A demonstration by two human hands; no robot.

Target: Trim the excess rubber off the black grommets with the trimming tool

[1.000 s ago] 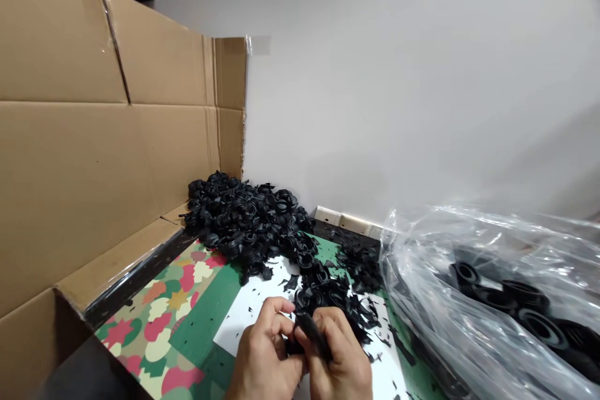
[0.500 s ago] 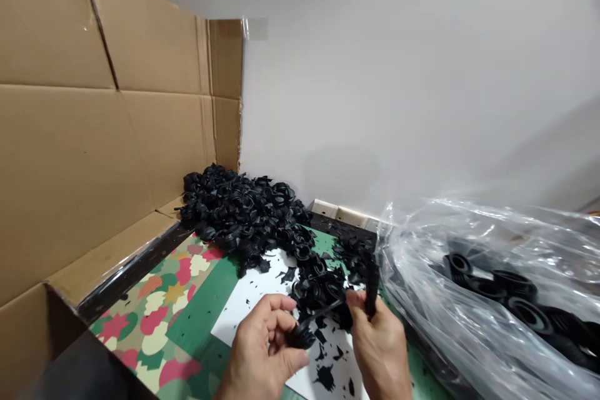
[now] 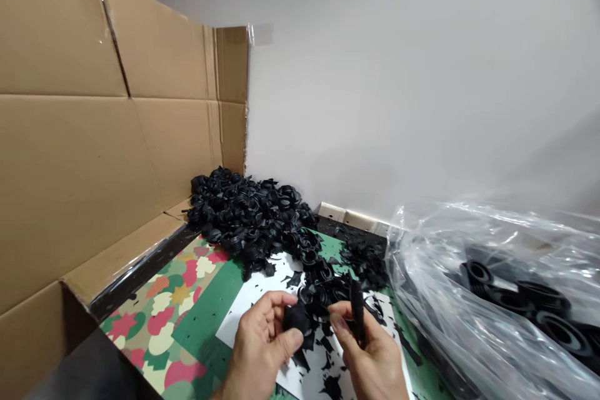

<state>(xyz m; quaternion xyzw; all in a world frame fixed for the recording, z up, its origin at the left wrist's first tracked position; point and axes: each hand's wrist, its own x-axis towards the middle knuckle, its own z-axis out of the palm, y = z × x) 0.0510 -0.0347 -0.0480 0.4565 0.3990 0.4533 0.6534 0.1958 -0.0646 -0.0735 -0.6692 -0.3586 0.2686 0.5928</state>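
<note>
My left hand (image 3: 262,344) is closed round a small black rubber piece (image 3: 296,319), pinching it between thumb and fingers above the white sheet (image 3: 234,319). Just to its right, my right hand (image 3: 372,350) grips a slim black handle (image 3: 357,309) that sticks upward; its working end is hidden. The right thumb and forefinger are close together near the rubber piece. Dark scraps (image 3: 332,386) lie scattered below both hands. Beyond them, several ribbed black rubber parts (image 3: 323,287) lie on the sheet.
A large heap of black rubber parts (image 3: 253,212) sits against the cardboard wall (image 3: 173,131) at the back left. More scraps (image 3: 365,262) pile up behind my right hand. A clear plastic bag (image 3: 422,275) holding black rings (image 3: 560,331) stands at right. Green and patterned sheets cover the table.
The rubber piece has turned in my left hand. My right hand has shifted slightly left, with the black handle, and its fingers are closer to the piece. The view has tilted a little.
</note>
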